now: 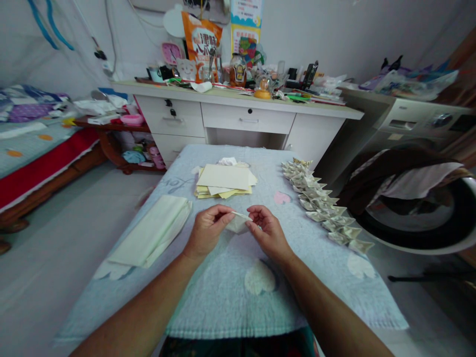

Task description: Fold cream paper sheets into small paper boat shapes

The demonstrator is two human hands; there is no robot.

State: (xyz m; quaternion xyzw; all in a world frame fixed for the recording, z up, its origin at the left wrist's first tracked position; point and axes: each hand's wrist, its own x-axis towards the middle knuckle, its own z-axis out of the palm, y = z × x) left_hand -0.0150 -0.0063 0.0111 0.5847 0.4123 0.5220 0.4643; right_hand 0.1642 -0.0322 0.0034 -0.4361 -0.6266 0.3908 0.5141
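Observation:
Between my two hands is a small piece of folded paper, pale and pointed toward the bottom. My left hand pinches its left corner between thumb and fingers. At the other corner, my right hand grips it the same way. Just beyond the hands lies a stack of cream and yellow paper sheets. A folded bundle of pale green paper rests to the left. Along the right side stand rows of folded paper boats, set close together.
A light blue patterned cloth covers the table. A crumpled white tissue sits behind the stack. Farther back is a white desk crowded with jars and packets. A washing machine with its door open stands right; a bed is left.

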